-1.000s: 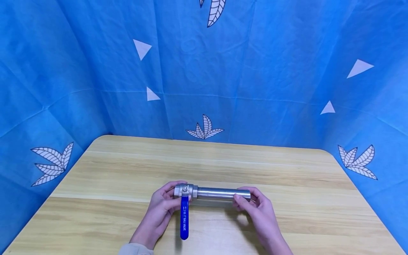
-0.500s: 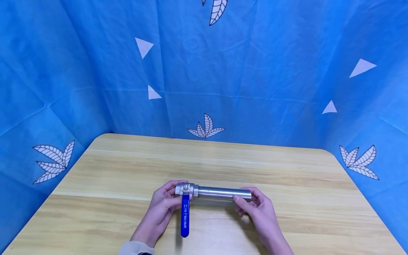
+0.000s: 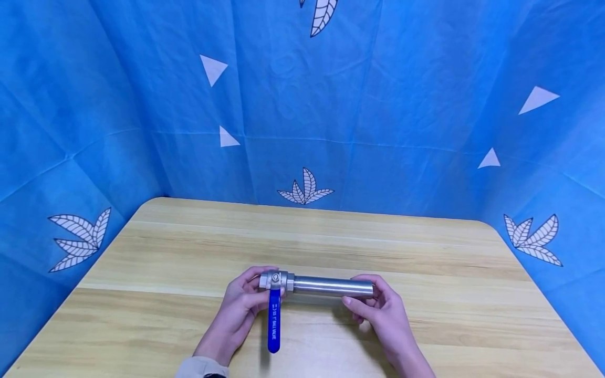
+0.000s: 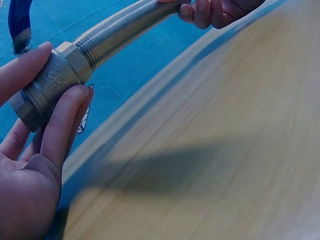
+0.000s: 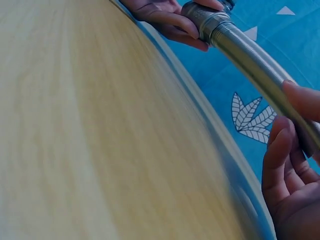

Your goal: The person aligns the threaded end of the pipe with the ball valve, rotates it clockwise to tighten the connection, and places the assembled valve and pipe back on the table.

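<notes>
In left wrist view alone, valve [image 4: 53,81] reads "WOG".

In the head view, the pale wood-grain worktop [image 3: 302,241] is cut off before its near edge. The silver steel ball valve [image 3: 281,281] covers part of the left hand [image 3: 238,307]; the smaller print on the valve's long blue lever [image 3: 274,323] is illegible. The left wrist view crops that lever's tip.
</notes>
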`<act>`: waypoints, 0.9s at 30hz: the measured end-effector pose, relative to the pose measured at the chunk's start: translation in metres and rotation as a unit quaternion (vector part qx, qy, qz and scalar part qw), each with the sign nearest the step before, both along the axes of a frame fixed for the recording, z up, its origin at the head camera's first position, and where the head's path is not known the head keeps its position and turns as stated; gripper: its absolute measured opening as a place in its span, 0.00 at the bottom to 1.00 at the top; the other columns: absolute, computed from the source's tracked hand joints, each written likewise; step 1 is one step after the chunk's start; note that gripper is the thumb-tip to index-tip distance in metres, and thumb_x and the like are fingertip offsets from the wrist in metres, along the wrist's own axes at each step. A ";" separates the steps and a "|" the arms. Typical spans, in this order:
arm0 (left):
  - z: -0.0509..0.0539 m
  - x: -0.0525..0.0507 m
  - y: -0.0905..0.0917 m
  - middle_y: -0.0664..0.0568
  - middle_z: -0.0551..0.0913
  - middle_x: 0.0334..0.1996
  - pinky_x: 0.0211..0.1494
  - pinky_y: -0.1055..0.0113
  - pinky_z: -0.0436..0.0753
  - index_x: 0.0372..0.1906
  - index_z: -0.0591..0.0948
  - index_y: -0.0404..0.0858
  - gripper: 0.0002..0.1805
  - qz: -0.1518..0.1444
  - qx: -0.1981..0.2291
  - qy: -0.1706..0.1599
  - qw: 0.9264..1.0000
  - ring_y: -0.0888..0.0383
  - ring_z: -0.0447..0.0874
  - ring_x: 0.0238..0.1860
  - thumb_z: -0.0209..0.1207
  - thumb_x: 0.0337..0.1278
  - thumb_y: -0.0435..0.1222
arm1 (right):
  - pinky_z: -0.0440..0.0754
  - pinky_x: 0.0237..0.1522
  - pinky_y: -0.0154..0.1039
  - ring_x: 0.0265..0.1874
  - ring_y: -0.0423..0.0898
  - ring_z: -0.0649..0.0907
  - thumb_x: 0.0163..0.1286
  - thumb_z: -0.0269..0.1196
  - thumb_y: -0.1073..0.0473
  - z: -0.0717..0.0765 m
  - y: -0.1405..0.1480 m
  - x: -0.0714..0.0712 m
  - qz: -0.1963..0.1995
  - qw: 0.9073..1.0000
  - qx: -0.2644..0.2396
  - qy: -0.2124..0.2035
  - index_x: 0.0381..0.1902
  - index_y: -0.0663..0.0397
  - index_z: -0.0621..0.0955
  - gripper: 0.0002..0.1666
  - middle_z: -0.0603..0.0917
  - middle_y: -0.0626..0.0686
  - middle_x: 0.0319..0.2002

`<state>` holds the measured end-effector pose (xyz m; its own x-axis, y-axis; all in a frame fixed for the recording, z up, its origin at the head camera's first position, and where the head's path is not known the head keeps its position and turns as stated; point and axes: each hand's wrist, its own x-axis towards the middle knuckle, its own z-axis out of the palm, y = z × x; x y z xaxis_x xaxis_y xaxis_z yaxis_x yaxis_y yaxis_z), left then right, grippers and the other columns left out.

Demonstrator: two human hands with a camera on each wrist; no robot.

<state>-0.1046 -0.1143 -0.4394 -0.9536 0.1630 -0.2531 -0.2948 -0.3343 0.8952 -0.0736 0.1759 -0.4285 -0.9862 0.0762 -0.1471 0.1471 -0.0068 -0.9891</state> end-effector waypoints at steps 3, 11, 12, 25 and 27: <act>0.000 0.000 0.000 0.45 0.90 0.55 0.57 0.59 0.92 0.66 0.78 0.33 0.32 -0.001 -0.001 0.000 1.000 0.51 0.93 0.51 0.67 0.53 0.20 | 0.89 0.39 0.36 0.35 0.43 0.87 0.56 0.80 0.68 -0.002 0.000 -0.001 -0.014 1.000 0.011 0.003 0.58 0.58 0.83 0.31 0.89 0.49 0.42; 0.000 0.001 0.001 0.47 0.89 0.54 0.55 0.62 0.90 0.65 0.79 0.34 0.33 -0.002 -0.013 0.004 1.000 0.51 0.90 0.52 0.68 0.50 0.21 | 0.91 0.45 0.34 0.44 0.44 0.88 0.52 0.80 0.73 -0.004 0.000 -0.002 -0.019 0.999 0.014 0.023 0.57 0.64 0.85 0.32 0.91 0.49 0.44; 0.000 0.001 0.001 0.47 0.89 0.54 0.55 0.62 0.90 0.65 0.80 0.34 0.32 -0.002 -0.014 0.004 1.000 0.51 0.90 0.52 0.69 0.50 0.21 | 0.91 0.45 0.35 0.43 0.44 0.88 0.52 0.80 0.73 -0.004 0.000 -0.002 -0.020 0.999 0.013 0.024 0.57 0.64 0.85 0.32 0.92 0.50 0.43; 0.000 -0.001 0.003 0.45 0.89 0.56 0.55 0.62 0.90 0.65 0.80 0.34 0.32 0.008 -0.018 -0.009 1.000 0.51 0.90 0.53 0.70 0.52 0.22 | 0.93 0.40 0.40 0.34 0.48 0.92 0.66 0.75 0.64 -0.005 -0.002 -0.004 -0.023 1.000 -0.013 -0.004 0.60 0.63 0.83 0.25 0.92 0.54 0.39; 0.000 -0.001 0.003 0.45 0.89 0.57 0.55 0.62 0.90 0.66 0.80 0.34 0.32 0.013 -0.020 -0.012 1.000 0.51 0.90 0.53 0.70 0.52 0.22 | 0.92 0.40 0.38 0.35 0.46 0.91 0.64 0.77 0.65 -0.005 -0.001 -0.004 -0.020 1.000 -0.005 -0.005 0.61 0.62 0.83 0.28 0.91 0.53 0.41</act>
<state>-0.1057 -0.1111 -0.4398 -0.9508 0.1270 -0.2825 -0.3085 -0.3071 0.9003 -0.0773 0.1747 -0.4340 -0.9807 0.1149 -0.1583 0.1569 -0.0219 -0.9874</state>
